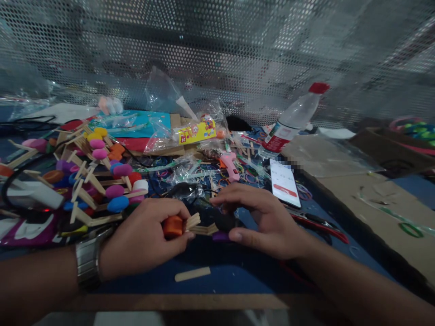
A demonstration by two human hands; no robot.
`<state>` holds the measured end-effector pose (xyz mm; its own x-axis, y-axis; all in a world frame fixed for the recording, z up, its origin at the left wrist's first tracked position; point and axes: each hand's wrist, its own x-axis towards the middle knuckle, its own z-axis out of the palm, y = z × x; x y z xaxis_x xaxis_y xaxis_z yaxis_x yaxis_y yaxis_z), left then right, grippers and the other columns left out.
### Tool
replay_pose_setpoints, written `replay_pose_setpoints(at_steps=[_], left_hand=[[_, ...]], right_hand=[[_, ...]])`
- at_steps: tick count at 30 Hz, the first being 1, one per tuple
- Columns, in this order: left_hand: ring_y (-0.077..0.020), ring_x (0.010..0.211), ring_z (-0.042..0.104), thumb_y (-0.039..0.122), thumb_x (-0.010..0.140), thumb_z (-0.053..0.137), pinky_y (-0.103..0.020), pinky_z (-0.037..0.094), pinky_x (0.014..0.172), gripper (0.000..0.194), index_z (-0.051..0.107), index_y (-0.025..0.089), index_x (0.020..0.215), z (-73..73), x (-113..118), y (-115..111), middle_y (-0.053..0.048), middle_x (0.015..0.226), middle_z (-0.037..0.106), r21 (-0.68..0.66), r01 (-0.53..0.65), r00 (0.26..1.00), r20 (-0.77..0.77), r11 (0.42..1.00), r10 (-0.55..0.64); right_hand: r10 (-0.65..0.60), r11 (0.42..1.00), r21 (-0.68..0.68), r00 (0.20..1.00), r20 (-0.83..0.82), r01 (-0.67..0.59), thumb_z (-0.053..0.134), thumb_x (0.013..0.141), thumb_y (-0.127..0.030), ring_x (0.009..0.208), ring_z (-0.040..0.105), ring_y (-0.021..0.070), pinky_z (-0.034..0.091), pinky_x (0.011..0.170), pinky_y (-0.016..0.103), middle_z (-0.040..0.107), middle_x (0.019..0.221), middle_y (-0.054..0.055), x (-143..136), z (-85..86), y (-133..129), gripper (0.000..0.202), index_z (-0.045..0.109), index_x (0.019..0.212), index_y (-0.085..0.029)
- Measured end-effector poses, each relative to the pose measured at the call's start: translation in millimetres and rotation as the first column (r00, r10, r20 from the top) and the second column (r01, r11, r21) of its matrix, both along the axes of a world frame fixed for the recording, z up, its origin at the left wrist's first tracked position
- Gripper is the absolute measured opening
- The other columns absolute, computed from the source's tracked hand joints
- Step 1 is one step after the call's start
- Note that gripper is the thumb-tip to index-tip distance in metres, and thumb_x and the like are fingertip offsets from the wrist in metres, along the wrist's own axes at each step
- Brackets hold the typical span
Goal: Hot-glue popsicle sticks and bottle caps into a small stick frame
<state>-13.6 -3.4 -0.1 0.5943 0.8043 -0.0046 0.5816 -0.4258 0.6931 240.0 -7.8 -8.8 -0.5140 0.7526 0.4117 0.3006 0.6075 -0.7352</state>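
Note:
My left hand (149,235), a metal watch on its wrist, is closed round an orange cap-like piece (173,227). A small bundle of wooden craft sticks (193,221) sticks out between its thumb and forefinger. My right hand (263,219) is curved with fingers and thumb apart, close around a black oval piece (225,220). Under that lies a purple piece (220,236), near the right thumb tip. More light wooden sticks (205,230) run between the two hands. A single craft stick (192,274) lies flat on the blue table in front of them.
On the left is a heap of stick pieces with coloured ovals (118,204). Behind my hands are a pink glue gun (231,166), plastic bags and rubber bands. A tilted bottle (294,117), a phone (284,184), red-handled pliers (321,226) and cardboard (370,199) are to the right.

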Motion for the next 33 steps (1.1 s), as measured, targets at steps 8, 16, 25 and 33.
replay_pose_setpoints(at_steps=[8,16,25,33], left_hand=[[-0.0164,0.075,0.060,0.013,0.079,0.061,-0.027,0.041,0.068,0.009,0.065,0.019,0.084,-5.3,1,-1,0.000,0.081,0.067,0.121,0.069,0.996,-0.059,0.990,-0.062],[-0.0175,0.074,0.054,0.013,0.081,0.059,-0.028,0.037,0.066,0.006,0.061,0.018,0.078,-8.4,1,-4,0.000,0.075,0.061,0.197,0.122,0.990,-0.100,0.973,-0.104],[-0.0190,0.077,0.056,0.014,0.082,0.058,-0.030,0.038,0.068,0.006,0.063,0.018,0.082,-7.1,3,-3,-0.002,0.079,0.064,0.149,0.112,0.990,-0.105,0.982,-0.097],[-0.0183,0.076,0.056,0.016,0.084,0.059,-0.030,0.038,0.067,0.006,0.064,0.018,0.084,-10.8,1,-3,-0.001,0.079,0.065,0.176,0.121,0.989,-0.100,0.977,-0.104]], right_hand=[[0.076,0.991,0.100,0.992,0.097,-0.086,0.081,0.079,-0.041,0.089,0.067,0.0197,0.056,0.077,0.032,0.072,0.100,0.009,-5,2.8,-2,0.043,0.069,0.114,-0.019],[0.080,0.991,0.105,0.994,0.070,-0.087,0.083,0.077,-0.041,0.088,0.067,0.0184,0.055,0.078,0.030,0.070,0.099,0.009,-7,0.7,-4,0.044,0.071,0.112,-0.017],[0.023,0.992,0.125,0.997,0.078,-0.033,0.082,0.079,-0.037,0.083,0.069,0.0168,0.056,0.073,0.028,0.072,0.096,0.007,-10,-2.1,-5,0.037,0.073,0.109,-0.019],[0.003,0.996,0.091,0.994,0.106,-0.013,0.078,0.083,-0.033,0.076,0.067,0.0158,0.055,0.068,0.027,0.072,0.089,0.006,-11,-3.1,-5,0.026,0.074,0.104,-0.019]])
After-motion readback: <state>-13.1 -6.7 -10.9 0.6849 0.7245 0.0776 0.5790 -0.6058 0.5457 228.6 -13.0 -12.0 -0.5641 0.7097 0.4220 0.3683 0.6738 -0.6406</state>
